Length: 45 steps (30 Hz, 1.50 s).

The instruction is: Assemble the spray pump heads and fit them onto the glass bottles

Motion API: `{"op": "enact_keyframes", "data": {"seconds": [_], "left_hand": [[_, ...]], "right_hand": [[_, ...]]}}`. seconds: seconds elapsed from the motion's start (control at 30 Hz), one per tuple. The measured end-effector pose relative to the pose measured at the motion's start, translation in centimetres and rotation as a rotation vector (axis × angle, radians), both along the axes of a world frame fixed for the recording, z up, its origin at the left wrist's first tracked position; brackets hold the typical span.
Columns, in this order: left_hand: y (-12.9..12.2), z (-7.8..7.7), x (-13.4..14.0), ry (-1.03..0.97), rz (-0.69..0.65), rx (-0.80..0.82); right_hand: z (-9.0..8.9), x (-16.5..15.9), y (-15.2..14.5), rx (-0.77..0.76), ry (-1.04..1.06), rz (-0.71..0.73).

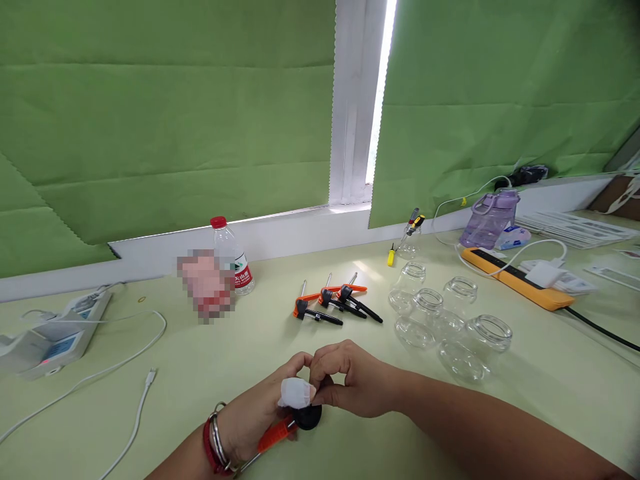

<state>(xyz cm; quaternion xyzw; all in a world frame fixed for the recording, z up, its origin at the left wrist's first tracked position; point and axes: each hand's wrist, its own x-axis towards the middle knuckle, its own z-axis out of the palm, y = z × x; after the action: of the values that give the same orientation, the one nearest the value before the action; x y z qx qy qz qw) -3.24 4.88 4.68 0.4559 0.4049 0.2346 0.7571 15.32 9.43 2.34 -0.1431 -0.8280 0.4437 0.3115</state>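
Observation:
Near the front of the table, my left hand [253,413] is wrapped round an orange-and-black tool [274,436] with a metal rod and a round black end. A white wrapping [296,393] covers my left thumb. Pressed close against that thumb, my right hand [357,380] has its fingers pinched together above the round black end. What sits between its fingertips is hidden. Beyond both hands lie three similar orange-and-black tools [327,303], their metal rods pointing up and black arms stretching right. Several clear glass jars [463,350] stand on the right, apart from my hands.
A red-capped bottle [243,270] stands at the back by a blurred pink item [205,283]. White cables [137,417] and a white power strip [75,333] lie left. Screwdrivers [415,223], a purple bottle [493,217] and an orange power strip [515,277] are back right.

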Motion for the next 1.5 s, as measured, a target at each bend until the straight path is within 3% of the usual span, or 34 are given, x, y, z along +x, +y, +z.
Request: {"op": "enact_keyframes", "data": {"seconds": [0.33,1.13,1.5], "left_hand": [[-0.04,-0.33,-0.14,0.006,0.009,-0.007],[-0.02,0.18,0.02,0.015,-0.026,0.033],[-0.03,-0.06,-0.09,0.014,-0.006,0.000]], "right_hand": [[0.19,0.19,0.03,0.058,-0.039,0.021],[0.08,-0.23,-0.24,0.064,-0.097,-0.108],[-0.02,-0.18,-0.29,0.100,-0.072,-0.071]]}}
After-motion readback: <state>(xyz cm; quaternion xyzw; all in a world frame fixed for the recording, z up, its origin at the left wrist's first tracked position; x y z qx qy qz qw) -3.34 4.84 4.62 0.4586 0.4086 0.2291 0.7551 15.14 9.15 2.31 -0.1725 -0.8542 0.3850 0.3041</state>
